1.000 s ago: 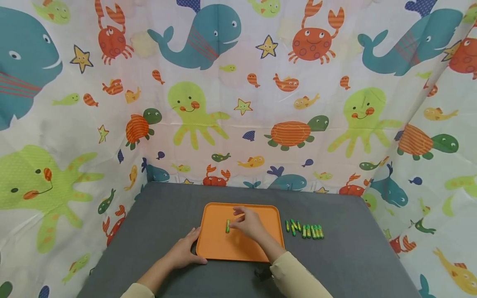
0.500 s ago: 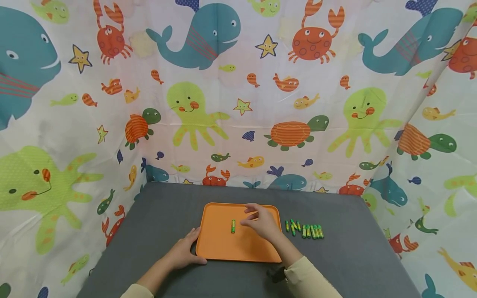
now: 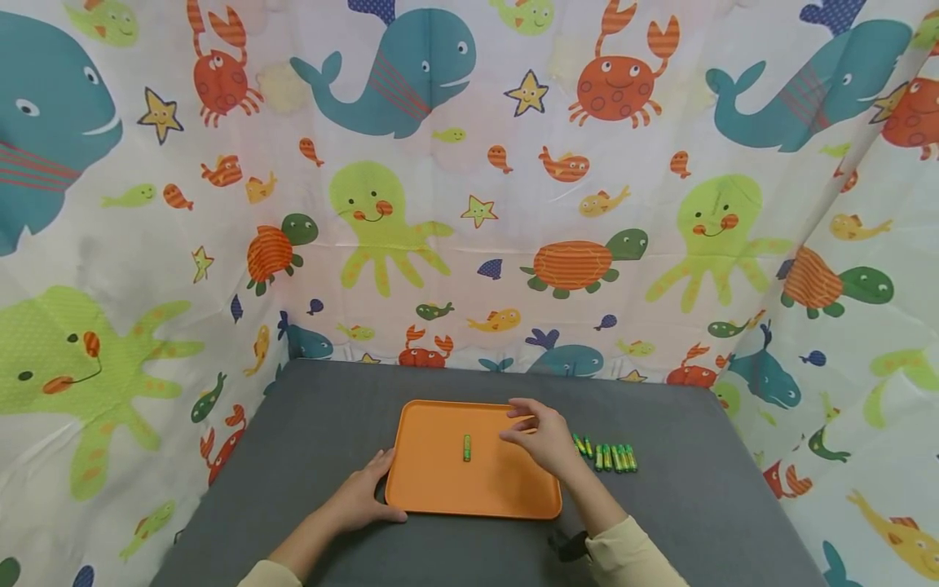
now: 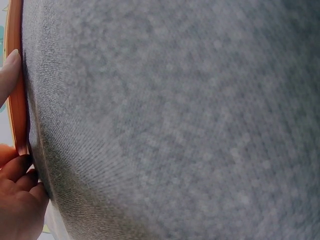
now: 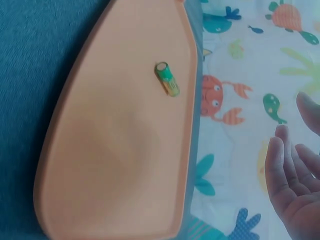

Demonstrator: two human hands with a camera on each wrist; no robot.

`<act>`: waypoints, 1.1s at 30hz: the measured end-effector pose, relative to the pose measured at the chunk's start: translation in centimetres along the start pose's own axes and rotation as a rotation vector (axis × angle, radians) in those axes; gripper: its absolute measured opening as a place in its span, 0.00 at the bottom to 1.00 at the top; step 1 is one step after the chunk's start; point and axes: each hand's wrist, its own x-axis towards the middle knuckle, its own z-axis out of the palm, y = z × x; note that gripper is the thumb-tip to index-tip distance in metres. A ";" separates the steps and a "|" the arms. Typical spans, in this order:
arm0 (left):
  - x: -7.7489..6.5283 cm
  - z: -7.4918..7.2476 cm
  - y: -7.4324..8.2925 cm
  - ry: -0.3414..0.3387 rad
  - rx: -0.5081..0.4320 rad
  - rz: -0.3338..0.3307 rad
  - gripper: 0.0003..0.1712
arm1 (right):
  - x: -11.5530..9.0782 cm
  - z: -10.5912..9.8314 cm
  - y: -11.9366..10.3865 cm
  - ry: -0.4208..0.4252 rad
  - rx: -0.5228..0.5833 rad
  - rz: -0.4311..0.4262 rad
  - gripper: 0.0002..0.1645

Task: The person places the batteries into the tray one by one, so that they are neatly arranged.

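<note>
On the orange tray (image 3: 433, 485) a green-and-yellow battery (image 3: 466, 447) lies by itself, a little left of the middle. My left hand (image 3: 361, 492) grips the tray's near left corner, thumb at the front edge and fingers along the side. The left wrist view shows its curled fingers (image 4: 22, 175) right at the orange wall. Over the tray's right side hovers my right hand (image 3: 541, 436), fingers loosely bent and spread, holding nothing. In the right wrist view that hand (image 5: 300, 195) appears at the right, apart from the battery (image 5: 167, 79).
Several more batteries (image 3: 616, 457) lie on the grey table (image 3: 682, 505) just right of the tray, some lined up side by side, others partly hidden behind my right hand. A curtain (image 3: 469, 269) printed with sea animals surrounds the table at the back and sides.
The lone battery has shifted to the right on the tray. My right hand has drawn away from it, moving right. My left hand keeps its place at the tray.
</note>
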 end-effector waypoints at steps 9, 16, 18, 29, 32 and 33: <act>-0.1 -0.1 0.2 -0.002 -0.019 0.002 0.70 | -0.4 -2.5 1.2 0.049 -0.039 0.006 0.34; -0.1 -0.1 0.3 -0.002 -0.026 0.005 0.70 | -0.6 -4.6 2.2 0.075 -0.103 0.017 0.35; -0.1 0.0 0.2 -0.002 -0.023 0.007 0.70 | -0.7 -5.3 2.5 0.078 -0.114 0.018 0.35; -0.2 -0.2 0.2 -0.013 -0.024 -0.005 0.70 | -1.0 -9.4 5.2 0.071 -0.157 0.023 0.39; -0.1 -0.1 0.1 -0.015 -0.023 0.003 0.71 | -1.0 -10.7 5.9 0.069 -0.179 0.038 0.39; -0.1 0.0 0.1 -0.015 -0.023 0.004 0.71 | -1.0 -11.1 6.2 0.068 -0.184 0.040 0.39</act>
